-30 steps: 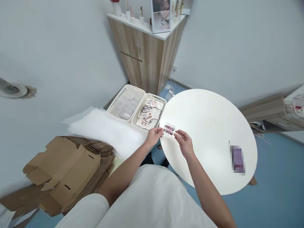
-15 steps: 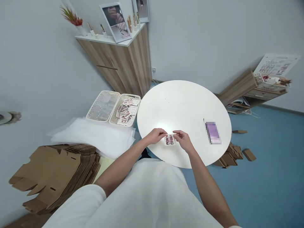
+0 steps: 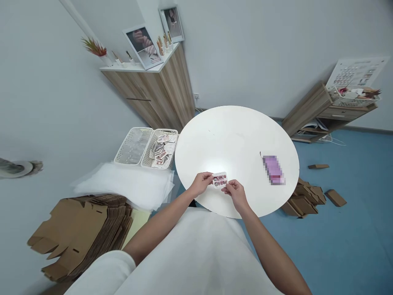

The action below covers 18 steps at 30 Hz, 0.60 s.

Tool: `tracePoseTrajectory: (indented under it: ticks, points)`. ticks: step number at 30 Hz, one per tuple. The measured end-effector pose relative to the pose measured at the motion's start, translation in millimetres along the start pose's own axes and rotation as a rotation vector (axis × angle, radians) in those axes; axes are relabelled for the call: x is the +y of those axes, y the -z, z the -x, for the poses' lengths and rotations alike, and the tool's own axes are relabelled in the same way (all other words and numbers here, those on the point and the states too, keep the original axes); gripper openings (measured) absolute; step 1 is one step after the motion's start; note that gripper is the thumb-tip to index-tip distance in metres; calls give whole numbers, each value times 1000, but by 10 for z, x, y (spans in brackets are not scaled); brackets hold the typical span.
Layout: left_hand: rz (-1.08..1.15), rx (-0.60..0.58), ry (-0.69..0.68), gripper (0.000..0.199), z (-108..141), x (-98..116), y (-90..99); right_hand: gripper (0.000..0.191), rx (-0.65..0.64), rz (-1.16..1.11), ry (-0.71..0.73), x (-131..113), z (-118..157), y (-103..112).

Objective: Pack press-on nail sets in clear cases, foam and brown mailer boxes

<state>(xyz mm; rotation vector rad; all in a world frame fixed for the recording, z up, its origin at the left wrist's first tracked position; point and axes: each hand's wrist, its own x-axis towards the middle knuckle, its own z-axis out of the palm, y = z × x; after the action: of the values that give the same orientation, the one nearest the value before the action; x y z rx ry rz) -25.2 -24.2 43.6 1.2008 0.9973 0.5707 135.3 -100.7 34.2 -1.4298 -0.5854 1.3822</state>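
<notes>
A small white card of press-on nails [image 3: 220, 179], in two rows of red, pink and dark pieces, is held over the near part of the round white table [image 3: 236, 127]. My left hand [image 3: 202, 183] pinches its left edge between thumb and fingers. At the lower right corner, the fingertips of my right hand [image 3: 236, 193] are closed on the same card. The decorated face is turned up towards me, slightly tilted. A pixelated purple object [image 3: 273, 169] lies on the table to the right.
Left of the table stand a basket of nail cards [image 3: 172, 164] and a basket of clear plastic pieces [image 3: 118, 157]. White sheets [image 3: 123, 180] and stacked flat cardboard boxes [image 3: 80, 229] lie nearer. Small cardboard boxes [image 3: 303, 200] sit on the floor at right, below a shelf unit [image 3: 307, 106].
The card has been turned so its rows now run sideways. My right hand has slid from its upper right side down to the lower right corner. The camera view has shifted slightly.
</notes>
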Motion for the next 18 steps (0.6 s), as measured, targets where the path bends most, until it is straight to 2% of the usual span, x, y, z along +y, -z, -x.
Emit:
tracePoseTrajectory:
  ticks: [2, 6, 8, 13, 18]
  points:
    - [19, 5, -8, 34, -25, 29, 21, 27, -47, 63, 44, 2, 30, 10]
    - [19, -66, -8, 35, -35, 84, 83, 59, -140, 268, 195, -68, 80, 98]
    - [-3, -104, -4, 35, -18, 94, 101, 65, -185, 382, 261, -97, 112, 135]
    - [-41, -137, 7, 35, 16, 95, 88, 61, -219, 548, 404, -92, 178, 124]
    - [-88, -147, -32, 38, 40, 145, 74, 59, -170, 597, 441, -106, 207, 115]
